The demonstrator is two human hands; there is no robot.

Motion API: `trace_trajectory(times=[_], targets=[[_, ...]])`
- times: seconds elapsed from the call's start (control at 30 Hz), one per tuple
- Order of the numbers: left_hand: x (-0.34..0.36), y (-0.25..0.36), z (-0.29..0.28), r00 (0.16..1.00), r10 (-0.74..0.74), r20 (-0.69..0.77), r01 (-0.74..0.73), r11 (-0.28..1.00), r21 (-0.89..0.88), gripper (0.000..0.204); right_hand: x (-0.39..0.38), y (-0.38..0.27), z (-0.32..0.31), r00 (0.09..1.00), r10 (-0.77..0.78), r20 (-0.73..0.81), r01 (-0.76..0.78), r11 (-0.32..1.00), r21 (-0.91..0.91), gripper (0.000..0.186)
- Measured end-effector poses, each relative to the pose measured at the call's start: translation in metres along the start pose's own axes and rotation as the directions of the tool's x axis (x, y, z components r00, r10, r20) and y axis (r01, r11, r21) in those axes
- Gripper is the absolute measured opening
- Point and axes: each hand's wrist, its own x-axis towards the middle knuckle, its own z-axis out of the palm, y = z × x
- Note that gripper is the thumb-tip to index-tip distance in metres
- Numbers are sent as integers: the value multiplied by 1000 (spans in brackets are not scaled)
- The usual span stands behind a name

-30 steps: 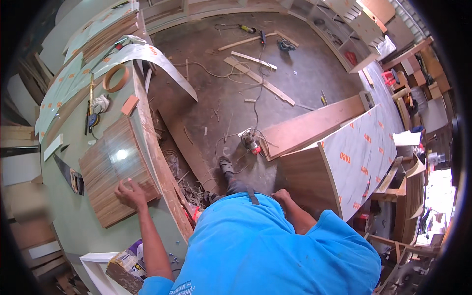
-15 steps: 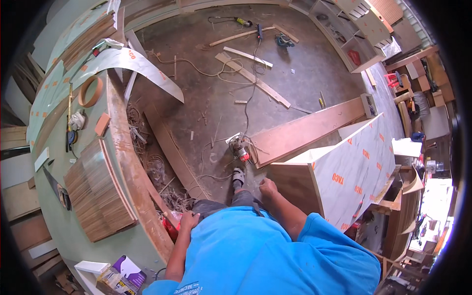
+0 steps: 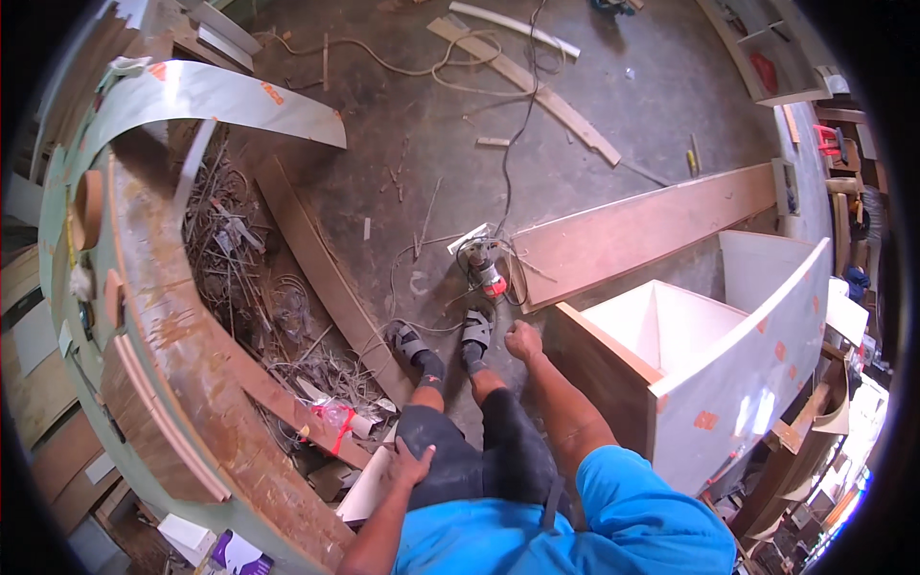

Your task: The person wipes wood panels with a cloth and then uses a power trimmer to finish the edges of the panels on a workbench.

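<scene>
My left hand (image 3: pixel 410 467) hangs beside my left thigh, fingers loosely extended and holding nothing I can see. A pale board (image 3: pixel 366 491) lies close behind it. My right hand (image 3: pixel 523 341) is curled closed in front of me, with nothing visible in it. Below it stands an open box-shaped cabinet (image 3: pixel 661 331) with white inner walls and a marble-patterned face. On the floor just beyond my sandalled feet is a corded handheld power tool (image 3: pixel 486 272) with a red end and a flat pale base. Its black cord (image 3: pixel 508 163) runs away across the floor.
A long brown panel (image 3: pixel 652 230) lies beyond the cabinet. A narrow plank (image 3: pixel 321 268) and a heap of shavings and scraps (image 3: pixel 225 220) lie left, beside a workbench (image 3: pixel 172 335) with a curved laminate sheet (image 3: pixel 216 96). Loose strips (image 3: pixel 556 101) and cables cross the floor ahead.
My view has tipped down and shifted, so my legs and both feet now show. My left hand now appears beside the thigh rather than at the waist. The power tool stays on the floor.
</scene>
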Motion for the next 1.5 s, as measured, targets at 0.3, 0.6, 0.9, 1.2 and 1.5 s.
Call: trace_trajectory(times=[0.3, 0.6, 0.9, 1.2, 1.5], targets=[[54, 27, 7, 960, -109, -259, 126, 991, 51, 111, 222, 61, 131, 978, -20, -207, 6, 998, -66, 43], [78, 19, -13, 941, -162, -298, 167, 986, -9, 109, 328, 79, 194, 911, -162, -379, 105, 980, -168, 73], [71, 31, -27, 954, -45, -298, 39, 999, -24, 103, 255, 52, 93, 995, 75, -60, -74, 997, 7, 71], [48, 42, -47, 882, 404, -243, -358, 910, 209, 64, -24, -113, -101, 984, 138, -109, -137, 990, 11, 52], [-42, 178, -160, 701, 620, -353, -683, 727, -78, 50, -153, -120, -224, 722, -401, -563, 433, 898, -85, 57]])
